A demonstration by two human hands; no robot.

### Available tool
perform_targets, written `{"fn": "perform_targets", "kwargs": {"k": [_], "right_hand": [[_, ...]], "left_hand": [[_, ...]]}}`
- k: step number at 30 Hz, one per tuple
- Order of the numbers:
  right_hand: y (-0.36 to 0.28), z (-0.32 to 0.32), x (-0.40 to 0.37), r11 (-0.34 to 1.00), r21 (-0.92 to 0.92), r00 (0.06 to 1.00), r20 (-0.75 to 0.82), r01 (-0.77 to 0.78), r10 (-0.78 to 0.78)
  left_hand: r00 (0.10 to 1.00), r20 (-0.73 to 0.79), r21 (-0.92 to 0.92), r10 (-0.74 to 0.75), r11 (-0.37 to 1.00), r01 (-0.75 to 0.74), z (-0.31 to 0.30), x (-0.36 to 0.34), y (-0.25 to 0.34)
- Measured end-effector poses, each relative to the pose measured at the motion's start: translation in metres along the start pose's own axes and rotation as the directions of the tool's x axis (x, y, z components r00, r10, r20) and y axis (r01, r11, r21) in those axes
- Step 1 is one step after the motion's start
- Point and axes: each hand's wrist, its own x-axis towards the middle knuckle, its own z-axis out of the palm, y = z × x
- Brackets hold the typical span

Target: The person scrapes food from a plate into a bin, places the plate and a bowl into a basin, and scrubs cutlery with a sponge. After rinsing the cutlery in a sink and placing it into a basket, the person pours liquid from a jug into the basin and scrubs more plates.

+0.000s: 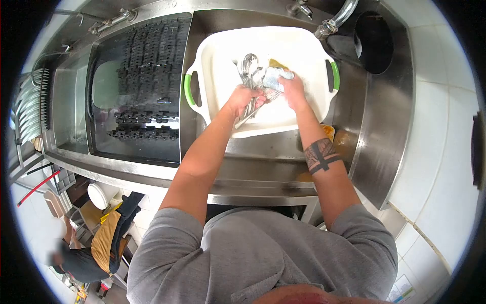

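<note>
Over a white tub (pixel 217 55) with green handles, my left hand (pixel 244 100) is closed around a bunch of metal cutlery (pixel 248 68), spoon bowls pointing away from me. Close beside it on the right, my right hand (pixel 292 88) grips a pale blue and white cloth (pixel 276 78) against the cutlery. Part of the cloth is hidden by my fingers. A yellowish-green piece (pixel 278 64) shows just behind the cloth.
The tub sits in a steel sink (pixel 253 152) with a tap (pixel 331 28) behind. Black racks (pixel 152 61) lie in the left basin. Plates (pixel 34 109) stand far left. An orange-stained container (pixel 328 133) is below the tub. Another person (pixel 83 261) is at lower left.
</note>
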Motion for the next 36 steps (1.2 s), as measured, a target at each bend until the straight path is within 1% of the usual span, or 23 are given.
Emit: {"fn": "perform_targets", "kwargs": {"k": [3, 7, 9, 10, 12, 13, 14, 16, 18, 19, 20, 21, 22, 23, 25, 26, 27, 28, 29, 31, 33, 34, 36], "right_hand": [[-0.003, 0.011, -0.011, 0.925, 0.287, 0.966, 0.136, -0.250, 0.219], [0.001, 0.011, -0.006, 0.942, 0.236, 0.966, 0.155, -0.239, 0.206], [0.008, 0.007, 0.006, 0.966, -0.074, 0.963, 0.088, -0.249, 0.255], [0.012, 0.004, 0.010, 0.965, -0.077, 0.962, 0.092, -0.249, 0.256], [0.020, 0.003, 0.013, 0.842, -0.540, 0.990, 0.121, 0.004, 0.073], [0.025, 0.007, 0.014, 0.846, -0.534, 0.989, 0.124, 0.001, 0.077], [0.028, 0.008, 0.016, 0.681, -0.729, 0.997, 0.081, 0.068, -0.013], [0.025, 0.006, 0.012, 0.464, -0.880, 0.992, 0.053, 0.101, -0.116], [0.005, 0.008, 0.008, 0.857, -0.494, 0.968, -0.249, -0.145, 0.020], [0.023, -0.002, 0.022, 0.859, -0.493, 0.969, -0.247, -0.141, 0.017], [0.059, -0.020, 0.052, 0.996, -0.082, 0.991, -0.127, 0.026, -0.037], [0.021, -0.011, 0.029, 0.930, 0.364, 0.998, -0.017, -0.052, 0.062], [-0.022, -0.002, 0.003, 0.671, 0.720, 0.983, 0.093, -0.177, 0.159], [-0.018, -0.004, 0.008, 0.670, 0.720, 0.982, 0.095, -0.179, 0.160], [-0.003, -0.016, 0.024, 0.742, 0.636, 0.938, 0.346, -0.214, -0.026], [-0.006, -0.018, 0.027, 0.927, 0.362, 0.930, 0.364, -0.100, -0.042], [-0.020, -0.015, 0.019, 0.925, 0.365, 0.933, 0.359, -0.102, -0.039], [-0.042, -0.006, 0.004, 0.991, 0.095, 0.908, 0.399, 0.097, -0.128], [-0.053, -0.001, -0.004, 0.938, -0.173, 0.866, 0.462, 0.301, -0.193], [-0.034, 0.000, 0.025, 0.903, -0.251, 0.836, 0.519, 0.347, -0.177], [-0.034, 0.004, 0.035, 0.604, -0.647, 0.839, 0.539, 0.466, -0.071], [-0.028, 0.006, 0.033, 0.604, -0.648, 0.842, 0.535, 0.464, -0.074], [-0.023, 0.017, 0.017, 0.638, -0.647, 0.903, 0.212, 0.417, -0.374]], "left_hand": [[0.992, -0.122, 0.088, -0.027, 0.995, 0.038, -0.001, -0.002, -0.002], [0.994, -0.107, 0.243, -0.002, 0.970, 0.028, -0.018, 0.023, -0.021], [0.996, -0.090, 0.338, -0.011, 0.940, 0.041, -0.050, 0.055, -0.044], [0.972, 0.170, 0.672, 0.161, 0.703, -0.234, -0.083, 0.091, -0.074], [0.871, 0.452, 0.815, 0.194, 0.309, -0.491, -0.097, 0.092, -0.080], [0.895, 0.413, 0.829, 0.166, 0.339, -0.445, -0.104, 0.093, -0.083], [0.916, 0.377, 0.838, 0.137, 0.369, -0.401, -0.096, 0.082, -0.077], [0.945, 0.316, 0.847, 0.081, 0.424, -0.320, -0.066, 0.058, -0.058], [0.954, 0.292, 0.850, 0.062, 0.441, -0.289, -0.029, 0.028, -0.031], [0.989, 0.130, 0.716, 0.073, 0.683, -0.144, -0.007, 0.002, -0.020], [0.999, -0.032, 0.498, 0.039, 0.867, -0.018, 0.004, -0.010, -0.012], [0.998, -0.036, 0.500, 0.046, 0.866, -0.022, 0.001, -0.006, -0.013], [0.999, -0.018, 0.545, 0.039, 0.838, -0.023, -0.005, 0.002, -0.020], [1.000, 0.000, 0.590, 0.027, 0.807, -0.022, -0.009, 0.007, -0.025], [0.999, 0.032, 0.575, 0.036, 0.817, -0.048, -0.007, 0.003, -0.025], [0.997, 0.066, 0.559, 0.048, 0.826, -0.077, -0.003, 0.000, -0.022], [0.997, 0.069, 0.561, 0.042, 0.824, -0.073, 0.000, -0.003, -0.017], [0.998, 0.056, 0.669, 0.028, 0.741, -0.059, 0.003, -0.008, -0.011], [0.999, 0.042, 0.764, 0.016, 0.644, -0.042, 0.004, -0.010, -0.008], [0.998, 0.049, 0.777, 0.035, 0.627, -0.060, 0.004, -0.010, -0.012], [0.996, 0.062, 0.789, 0.058, 0.609, -0.085, 0.001, -0.004, -0.018], [0.995, 0.058, 0.803, 0.082, 0.588, -0.096, -0.001, 0.001, -0.020], [0.992, 0.061, 0.814, 0.112, 0.570, -0.114, 0.000, 0.006, -0.020]]}}
